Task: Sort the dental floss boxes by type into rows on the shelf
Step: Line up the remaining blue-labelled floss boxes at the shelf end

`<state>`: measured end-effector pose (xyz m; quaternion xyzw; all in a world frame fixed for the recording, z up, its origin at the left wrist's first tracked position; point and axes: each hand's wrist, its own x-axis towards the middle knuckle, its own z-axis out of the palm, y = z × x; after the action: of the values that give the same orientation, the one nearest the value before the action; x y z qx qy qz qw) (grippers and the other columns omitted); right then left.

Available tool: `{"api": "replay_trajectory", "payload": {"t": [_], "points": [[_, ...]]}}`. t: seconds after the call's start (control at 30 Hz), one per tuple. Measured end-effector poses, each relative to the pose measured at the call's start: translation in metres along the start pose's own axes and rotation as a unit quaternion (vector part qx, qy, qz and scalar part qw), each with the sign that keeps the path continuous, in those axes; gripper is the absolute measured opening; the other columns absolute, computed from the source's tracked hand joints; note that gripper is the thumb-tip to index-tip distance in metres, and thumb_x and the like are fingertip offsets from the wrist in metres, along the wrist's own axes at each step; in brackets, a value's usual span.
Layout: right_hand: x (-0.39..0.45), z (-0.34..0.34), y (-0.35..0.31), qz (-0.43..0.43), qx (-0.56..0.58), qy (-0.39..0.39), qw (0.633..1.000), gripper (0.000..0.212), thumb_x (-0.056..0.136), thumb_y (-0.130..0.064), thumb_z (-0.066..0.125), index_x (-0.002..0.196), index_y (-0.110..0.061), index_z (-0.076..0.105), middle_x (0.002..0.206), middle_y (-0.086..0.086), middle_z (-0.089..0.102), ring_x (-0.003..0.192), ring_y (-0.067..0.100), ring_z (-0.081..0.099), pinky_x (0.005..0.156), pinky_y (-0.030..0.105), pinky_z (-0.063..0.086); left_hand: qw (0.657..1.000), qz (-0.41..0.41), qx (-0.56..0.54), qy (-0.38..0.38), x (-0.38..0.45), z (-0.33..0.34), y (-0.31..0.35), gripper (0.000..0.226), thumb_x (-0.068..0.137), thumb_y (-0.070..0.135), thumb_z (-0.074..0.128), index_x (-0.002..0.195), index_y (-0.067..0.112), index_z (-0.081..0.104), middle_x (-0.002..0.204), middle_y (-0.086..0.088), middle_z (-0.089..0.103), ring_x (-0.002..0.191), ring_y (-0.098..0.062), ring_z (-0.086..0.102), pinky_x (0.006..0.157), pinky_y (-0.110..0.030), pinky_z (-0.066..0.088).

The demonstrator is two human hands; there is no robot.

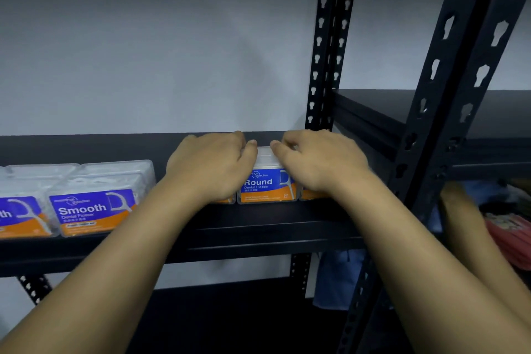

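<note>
Round box at shelf right end, long axis front-to-back; left hand and right hand curled over flanking boxes, equally near. Smooth boxes well apart, leftward

Round boxes right, Smooth boxes left.

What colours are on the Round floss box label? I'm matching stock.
Blue above, orange band below, white lettering on the Round box; head view.
</note>
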<state>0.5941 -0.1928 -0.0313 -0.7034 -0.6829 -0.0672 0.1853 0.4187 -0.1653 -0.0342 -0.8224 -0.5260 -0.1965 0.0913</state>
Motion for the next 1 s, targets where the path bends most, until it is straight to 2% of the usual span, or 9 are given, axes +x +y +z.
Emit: {"api": "replay_trajectory", "payload": {"t": [0.13, 0.2, 0.3, 0.47, 0.57, 0.73, 0.87, 1.0], "points": [[-0.005, -0.001, -0.003, 0.010, -0.002, 0.007, 1.000, 0.045, 0.101, -0.059, 0.031, 0.105, -0.032, 0.066, 0.102, -0.004, 0.070, 0.085, 0.022, 0.053, 0.062, 0.034, 0.033, 1.000, 0.006, -0.003, 0.015, -0.006, 0.000, -0.001, 0.038, 0.105, 0.044, 0.026, 0.092, 0.020, 0.053, 0.103, -0.005, 0.070, 0.079, -0.022, 0.044, 0.076, -0.034, 0.027], [-0.007, -0.003, -0.003, 0.015, -0.006, 0.012, 1.000, 0.045, 0.102, -0.059, 0.031, 0.104, -0.031, 0.066, 0.092, -0.006, 0.066, 0.081, 0.021, 0.052, 0.055, 0.029, 0.027, 1.000, 0.008, -0.003, 0.018, -0.007, -0.001, 0.000, 0.037, 0.105, 0.043, 0.026, 0.092, 0.021, 0.052, 0.102, -0.004, 0.069, 0.079, -0.023, 0.045, 0.075, -0.034, 0.027], [-0.012, -0.003, -0.005, 0.022, -0.013, 0.021, 0.999, 0.043, 0.102, -0.058, 0.032, 0.103, -0.032, 0.066, 0.078, -0.009, 0.054, 0.075, 0.021, 0.047, 0.052, 0.026, 0.023, 1.000, 0.006, -0.001, 0.023, -0.009, -0.002, -0.001, 0.038, 0.104, 0.043, 0.027, 0.091, 0.020, 0.054, 0.102, -0.006, 0.069, 0.079, -0.025, 0.045, 0.075, -0.034, 0.028], [-0.020, -0.003, -0.006, 0.023, -0.012, 0.031, 0.999, 0.042, 0.102, -0.057, 0.032, 0.099, -0.031, 0.065, 0.075, -0.010, 0.054, 0.077, 0.021, 0.050, 0.053, 0.026, 0.023, 0.999, 0.018, -0.002, 0.033, -0.017, -0.004, 0.001, 0.037, 0.105, 0.043, 0.027, 0.093, 0.021, 0.053, 0.097, -0.002, 0.066, 0.078, -0.023, 0.044, 0.075, -0.035, 0.027], [-0.024, -0.004, -0.006, 0.022, -0.009, 0.033, 0.999, 0.042, 0.101, -0.058, 0.032, 0.099, -0.032, 0.065, 0.078, -0.010, 0.057, 0.079, 0.020, 0.054, 0.053, 0.026, 0.026, 0.999, 0.016, 0.004, 0.035, -0.022, -0.005, 0.002, 0.037, 0.105, 0.044, 0.026, 0.095, 0.021, 0.053, 0.088, 0.003, 0.055, 0.078, -0.022, 0.044, 0.074, -0.035, 0.027], [-0.030, -0.006, -0.008, 0.016, -0.009, 0.035, 0.999, 0.043, 0.101, -0.059, 0.032, 0.101, -0.033, 0.065, 0.083, -0.009, 0.063, 0.079, 0.020, 0.056, 0.054, 0.025, 0.028, 0.999, 0.016, 0.015, 0.047, -0.029, -0.006, 0.004, 0.036, 0.104, 0.042, 0.026, 0.095, 0.020, 0.053, 0.098, -0.002, 0.068, 0.080, -0.024, 0.049, 0.074, -0.036, 0.029], [-0.035, -0.007, -0.008, 0.014, -0.009, 0.033, 0.999, 0.042, 0.102, -0.058, 0.032, 0.101, -0.032, 0.065, 0.077, -0.011, 0.059, 0.067, 0.010, 0.051, 0.053, 0.026, 0.028, 0.999, 0.018, 0.015, 0.046, -0.033, -0.008, 0.006, 0.034, 0.103, 0.041, 0.025, 0.095, 0.021, 0.052, 0.100, -0.003, 0.067, 0.080, -0.024, 0.048, 0.073, -0.036, 0.028], [-0.037, -0.008, -0.009, 0.013, -0.012, 0.035, 0.999, 0.043, 0.102, -0.058, 0.032, 0.101, -0.032, 0.065, 0.080, -0.009, 0.062, 0.076, 0.018, 0.056, 0.054, 0.026, 0.028, 0.999, 0.016, 0.016, 0.034, -0.033, -0.010, 0.006, 0.036, 0.102, 0.040, 0.025, 0.098, 0.020, 0.054, 0.102, -0.004, 0.068, 0.081, -0.024, 0.048, 0.074, -0.036, 0.028]]}}
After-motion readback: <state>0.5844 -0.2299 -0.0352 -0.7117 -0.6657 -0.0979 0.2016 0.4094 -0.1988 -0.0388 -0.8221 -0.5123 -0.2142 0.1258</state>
